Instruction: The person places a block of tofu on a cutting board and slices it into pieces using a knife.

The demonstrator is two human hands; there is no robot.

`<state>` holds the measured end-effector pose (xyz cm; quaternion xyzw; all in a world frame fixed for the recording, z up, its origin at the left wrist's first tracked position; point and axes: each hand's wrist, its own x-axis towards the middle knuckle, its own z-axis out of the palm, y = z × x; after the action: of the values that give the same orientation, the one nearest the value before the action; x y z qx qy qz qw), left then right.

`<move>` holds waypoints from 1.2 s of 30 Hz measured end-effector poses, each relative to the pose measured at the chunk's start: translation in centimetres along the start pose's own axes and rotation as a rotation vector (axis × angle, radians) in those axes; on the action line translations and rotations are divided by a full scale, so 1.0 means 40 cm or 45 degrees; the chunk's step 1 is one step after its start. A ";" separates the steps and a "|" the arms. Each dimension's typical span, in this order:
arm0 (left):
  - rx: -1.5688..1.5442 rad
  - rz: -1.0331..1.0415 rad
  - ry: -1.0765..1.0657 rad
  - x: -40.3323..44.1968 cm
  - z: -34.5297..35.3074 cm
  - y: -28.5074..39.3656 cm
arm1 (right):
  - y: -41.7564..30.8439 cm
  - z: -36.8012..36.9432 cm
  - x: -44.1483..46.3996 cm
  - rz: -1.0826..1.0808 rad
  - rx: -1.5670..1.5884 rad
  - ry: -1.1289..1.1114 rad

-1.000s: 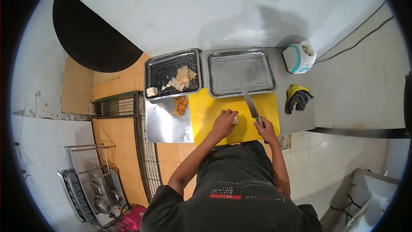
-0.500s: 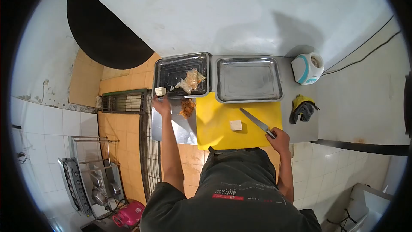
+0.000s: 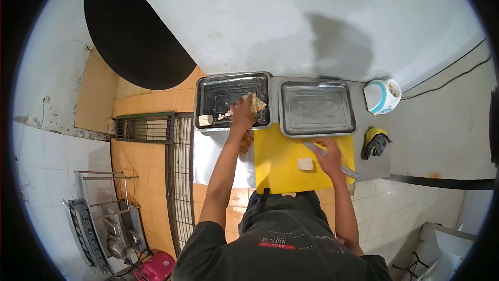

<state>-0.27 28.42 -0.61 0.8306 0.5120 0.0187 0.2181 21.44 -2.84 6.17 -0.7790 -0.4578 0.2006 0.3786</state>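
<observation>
My left hand [image 3: 242,115] is over the left metal tray [image 3: 207,83], its fingers closed on a clear plastic bag [image 3: 257,105] with orange and pale contents. A white block [image 3: 205,120] and small white crumbs lie in the same tray. On the yellow cutting board [image 3: 278,169] rests another white block [image 3: 305,164]. My right hand [image 3: 328,155] is above the knife [image 3: 349,172], fingers apart and off the handle; hand and wrist hide the knife's middle. Shredded orange food [image 3: 246,142] sits beside the board, partly behind my left forearm.
A second metal tray [image 3: 318,108] stands behind the board. To the right are a white and blue appliance [image 3: 382,96] with a cord and a yellow and grey cloth item [image 3: 376,142]. A metal rack [image 3: 180,177] stands at the left.
My left hand went from the block on the board to the left tray's near corner, then right to the bag. My right hand has let go of the knife handle. The view has shifted.
</observation>
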 end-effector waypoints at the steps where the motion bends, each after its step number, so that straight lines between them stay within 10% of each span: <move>1: 0.000 0.001 0.001 -0.002 0.004 0.003 | -0.046 0.053 0.051 -0.081 0.071 -0.079; 10: -0.366 0.190 0.339 0.001 0.045 -0.078 | -0.192 0.463 0.451 -0.621 -0.305 -0.462; 18: -0.883 0.091 0.249 0.013 0.095 -0.174 | -0.252 0.517 0.508 -0.468 -0.661 -0.796; 29: -1.775 0.158 0.105 -0.036 -0.101 0.064 | -0.159 0.356 0.531 -0.204 0.575 -0.091; 36: -1.884 0.335 -0.116 0.009 0.048 0.328 | -0.014 0.180 0.480 0.082 0.599 0.157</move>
<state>11.46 23.08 2.57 0.5215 0.2527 0.3493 0.7363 25.98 16.86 2.70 -0.6943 -0.3495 0.2657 0.5702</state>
